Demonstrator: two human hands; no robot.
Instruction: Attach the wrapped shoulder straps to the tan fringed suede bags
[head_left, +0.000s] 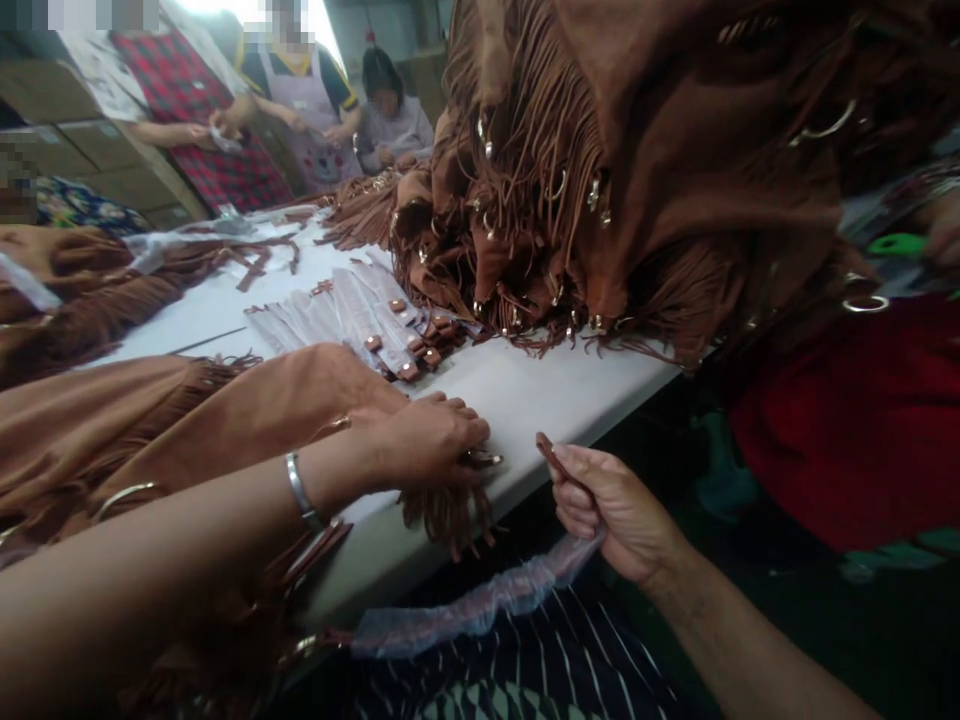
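Observation:
My right hand (pixel 619 510) pinches the brown end of a strap (pixel 480 605) whose length is wrapped in clear plastic. From that fist the strap sags to the lower left, where its other end meets a metal clasp (pixel 304 648). My left hand (pixel 431 440), with a silver bracelet at the wrist, is closed over the edge of a brown suede fringed bag (pixel 300 395). A small metal clip (pixel 484 458) sticks out by its fingers, and fringe (pixel 450 515) hangs below over the table edge.
A white table (pixel 517 385) carries a bundle of plastic-wrapped straps (pixel 360 315) and a high pile of fringed brown bags (pixel 540 200). More brown suede (pixel 97 290) lies at the left. Several people stand or sit around; a green-handled tool (pixel 896 245) is at the right.

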